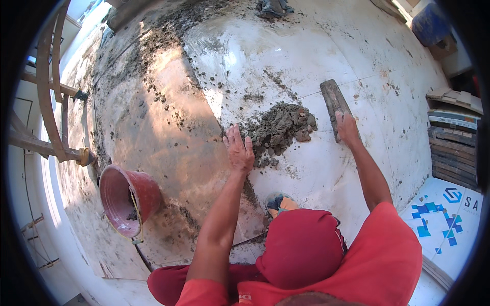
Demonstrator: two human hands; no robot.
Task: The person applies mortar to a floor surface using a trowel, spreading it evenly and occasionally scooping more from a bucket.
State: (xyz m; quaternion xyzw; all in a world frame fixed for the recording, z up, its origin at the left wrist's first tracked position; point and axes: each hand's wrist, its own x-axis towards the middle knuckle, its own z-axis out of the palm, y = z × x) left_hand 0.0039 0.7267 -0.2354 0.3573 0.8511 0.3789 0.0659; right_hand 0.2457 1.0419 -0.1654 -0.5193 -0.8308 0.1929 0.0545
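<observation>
My left hand [239,150] lies open with fingers extended at the left edge of a heap of grey, lumpy mortar [286,127], near a seam in the dirty floor covering [148,229]. My right hand [346,127] grips a long, flat, mortar-smeared board [330,94] to the right of the heap; the board stands a little apart from the pile. Whether my left fingertips press into the mortar or only rest beside it, I cannot tell.
A red bucket [145,188] with some mortar inside stands at the left, below wooden framing [51,150]. Stacked tiles or boards [451,153] and a printed white box [426,204] line the right. Behind are a blue container [429,25] and scattered mortar crumbs.
</observation>
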